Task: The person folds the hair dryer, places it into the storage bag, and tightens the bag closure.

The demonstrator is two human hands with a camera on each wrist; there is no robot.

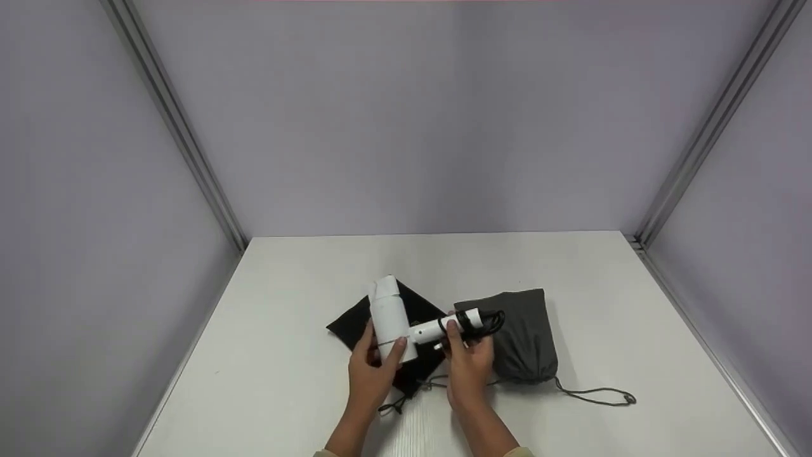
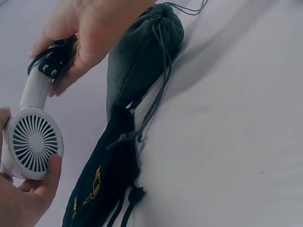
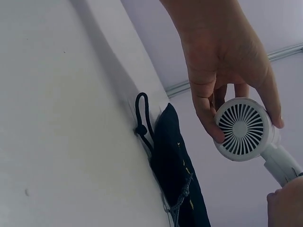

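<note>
Both hands are holding a smooth white hairdryer [image 1: 396, 314] above the soft black pouch [image 1: 355, 327]: left hand [image 1: 371, 374] is cupping its cylindrical barrel, right hand [image 1: 469, 365] is gripping the cord-wrapped handle.

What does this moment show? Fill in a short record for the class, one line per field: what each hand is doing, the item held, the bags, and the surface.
Left hand: grips the barrel of the white hair dryer, at the rear grille end
Right hand: holds the dryer's handle, where the black cord is wound
Black drawstring pouch: lies flat on the table, under the dryer
Grey drawstring bag: lies beside the black pouch, its cord trailing right
Surface: white table
</note>
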